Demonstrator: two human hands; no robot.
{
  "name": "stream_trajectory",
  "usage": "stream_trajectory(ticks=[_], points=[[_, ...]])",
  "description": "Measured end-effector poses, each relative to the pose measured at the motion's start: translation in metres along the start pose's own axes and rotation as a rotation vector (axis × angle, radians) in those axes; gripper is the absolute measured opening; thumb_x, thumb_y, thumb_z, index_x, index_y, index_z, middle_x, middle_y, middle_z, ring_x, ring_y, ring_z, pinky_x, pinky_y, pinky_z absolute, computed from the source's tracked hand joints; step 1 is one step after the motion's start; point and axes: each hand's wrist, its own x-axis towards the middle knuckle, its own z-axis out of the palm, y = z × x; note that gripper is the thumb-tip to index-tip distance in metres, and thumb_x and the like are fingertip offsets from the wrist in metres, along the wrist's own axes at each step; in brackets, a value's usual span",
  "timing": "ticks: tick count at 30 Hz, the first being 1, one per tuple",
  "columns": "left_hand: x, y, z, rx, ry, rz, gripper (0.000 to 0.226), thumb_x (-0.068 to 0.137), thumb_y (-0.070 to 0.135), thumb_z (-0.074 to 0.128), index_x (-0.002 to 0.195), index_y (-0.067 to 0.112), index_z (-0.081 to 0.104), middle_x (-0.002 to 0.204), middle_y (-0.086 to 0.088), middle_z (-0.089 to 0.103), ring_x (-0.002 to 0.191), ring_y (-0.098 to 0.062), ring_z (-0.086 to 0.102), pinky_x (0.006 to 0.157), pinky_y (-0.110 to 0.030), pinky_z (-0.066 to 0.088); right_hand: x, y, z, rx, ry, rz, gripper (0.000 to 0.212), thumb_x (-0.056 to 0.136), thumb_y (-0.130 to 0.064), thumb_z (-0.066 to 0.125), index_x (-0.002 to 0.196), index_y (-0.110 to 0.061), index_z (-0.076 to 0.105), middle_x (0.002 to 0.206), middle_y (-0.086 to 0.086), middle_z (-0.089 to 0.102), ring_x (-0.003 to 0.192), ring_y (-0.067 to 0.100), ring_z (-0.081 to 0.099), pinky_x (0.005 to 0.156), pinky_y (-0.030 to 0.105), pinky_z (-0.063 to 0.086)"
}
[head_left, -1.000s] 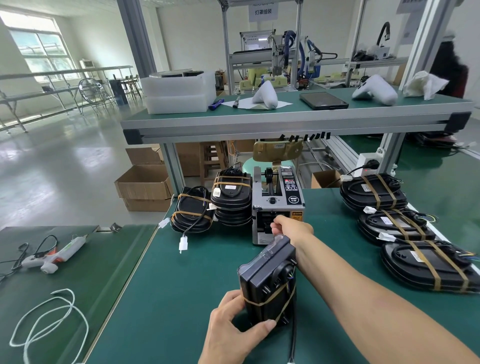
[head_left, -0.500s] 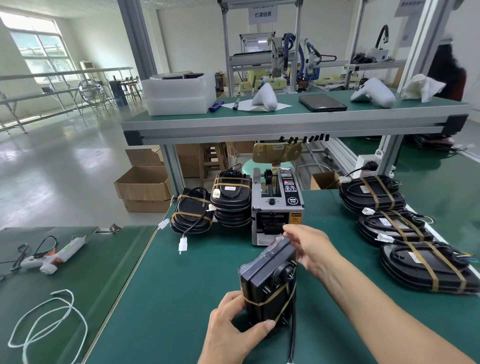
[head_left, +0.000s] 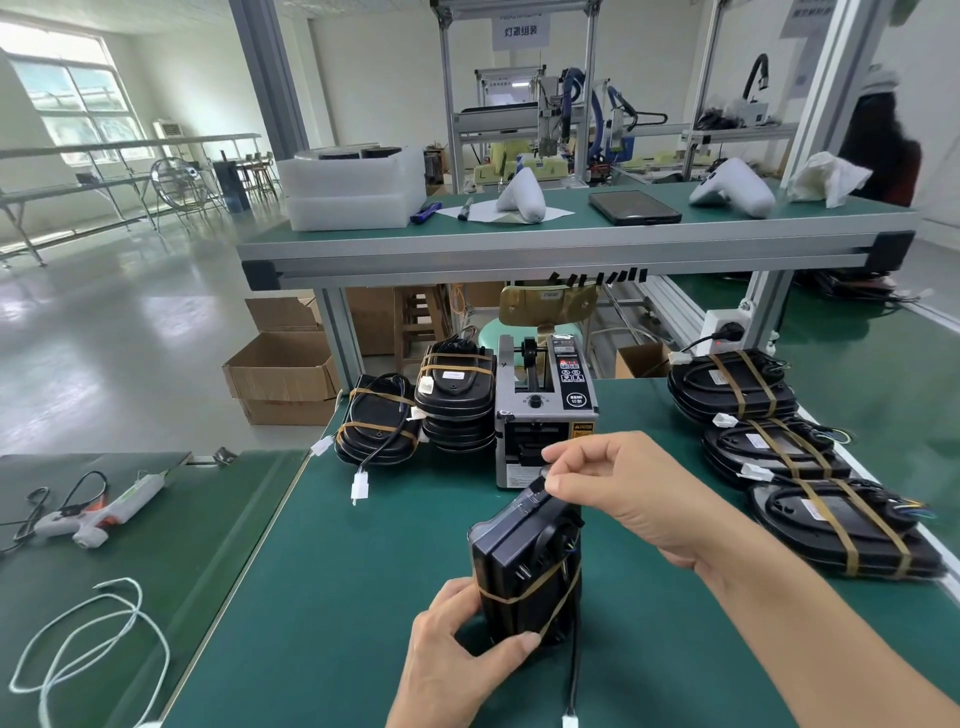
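Stacked black housings (head_left: 524, 564) stand on edge toward the near edge of the bench (head_left: 358, 571); left hand (head_left: 457, 667) grips the banded end, right hand (head_left: 621, 491) pinches a tape strip (head_left: 532, 501) onto the top: second band looks unfinished.

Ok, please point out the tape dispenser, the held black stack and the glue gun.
tape dispenser (head_left: 519, 475): head view, lower front face.
black stack (head_left: 519, 561): head view, dark side face.
glue gun (head_left: 124, 501): head view, white barrel.
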Motion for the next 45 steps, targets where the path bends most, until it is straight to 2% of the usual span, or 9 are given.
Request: stream_trajectory(ticks=[3,7,13,21,27,36,40,43,45], points=[[0.001,-0.002,0.0,0.0,-0.001,0.001,0.035,0.067,0.044,0.092,0.101,0.046,0.082,0.117,0.015,0.075,0.111,-0.011,0.073,0.092,-0.014,0.052,0.001,-0.004,0.002,-0.085,-0.032,-0.009,0.016,0.085,-0.01,0.081,0.072,-0.02,0.08,0.121,-0.012,0.07,0.098,0.0,0.074,0.089,0.02,0.048],[0.001,-0.004,0.0,-0.001,0.002,0.0,0.035,0.067,0.044,0.093,0.101,0.046,0.082,0.118,0.016,0.075,0.112,-0.01,0.073,0.093,-0.014,0.051,0.003,-0.004,0.004,-0.126,-0.058,0.0,0.018,0.084,-0.01,0.082,0.07,-0.021,0.081,0.112,-0.01,0.073,0.1,-0.009,0.069,0.092,0.02,0.046],[0.001,-0.005,0.001,-0.006,0.001,0.002,0.037,0.068,0.044,0.093,0.103,0.046,0.082,0.119,0.016,0.075,0.113,-0.01,0.073,0.093,-0.013,0.051,0.005,-0.003,0.004,-0.154,-0.065,0.002,0.015,0.083,-0.013,0.082,0.071,-0.021,0.081,0.107,-0.012,0.075,0.099,-0.011,0.068,0.094,0.023,0.047],[0.001,-0.003,0.0,-0.015,0.003,0.002,0.037,0.069,0.046,0.093,0.104,0.045,0.082,0.119,0.016,0.075,0.114,-0.01,0.072,0.093,-0.012,0.051,0.006,-0.001,0.007,-0.188,-0.045,-0.005,0.015,0.082,-0.013,0.082,0.071,-0.024,0.082,0.111,-0.013,0.072,0.1,-0.009,0.069,0.099,0.028,0.05],[0.001,-0.002,0.0,-0.023,0.009,0.009,0.038,0.068,0.047,0.094,0.104,0.046,0.082,0.118,0.016,0.075,0.113,-0.009,0.073,0.093,-0.013,0.051,0.007,0.003,0.009,-0.238,-0.028,-0.037,0.016,0.081,-0.013,0.08,0.069,-0.024,0.081,0.096,-0.013,0.076,0.103,-0.016,0.064,0.091,0.022,0.047],[0.001,0.002,0.0,-0.03,0.016,0.013,0.039,0.067,0.049,0.093,0.104,0.049,0.081,0.117,0.017,0.075,0.111,-0.008,0.073,0.092,-0.011,0.051,0.01,0.005,0.009,-0.27,-0.005,-0.039,0.015,0.081,-0.014,0.079,0.068,-0.023,0.08,0.094,-0.018,0.075,0.096,-0.016,0.066,0.088,0.022,0.048],[0.0,0.002,0.0,-0.025,0.019,0.011,0.039,0.067,0.049,0.092,0.104,0.051,0.08,0.116,0.019,0.075,0.111,-0.007,0.073,0.092,-0.01,0.05,0.011,0.005,0.008,-0.294,-0.028,-0.06,0.013,0.082,-0.014,0.077,0.071,-0.022,0.08,0.1,-0.028,0.071,0.093,-0.007,0.07,0.082,0.018,0.05],[0.0,0.002,0.0,-0.025,0.018,0.007,0.039,0.066,0.048,0.092,0.104,0.052,0.08,0.116,0.018,0.075,0.111,-0.007,0.073,0.092,-0.01,0.05,0.012,0.004,0.007,-0.327,-0.04,-0.087,0.013,0.082,-0.014,0.076,0.071,-0.019,0.079,0.101,-0.014,0.073,0.093,0.012,0.072,0.071,0.006,0.05],[0.0,0.002,0.0,-0.027,0.017,0.006,0.039,0.067,0.048,0.093,0.103,0.051,0.081,0.116,0.018,0.075,0.11,-0.008,0.073,0.092,-0.011,0.051,0.013,0.002,0.006,-0.359,-0.042,-0.087,0.013,0.082,-0.017,0.076,0.07,-0.02,0.078,0.099,-0.005,0.076,0.094,0.015,0.072,0.068,0.003,0.049]])
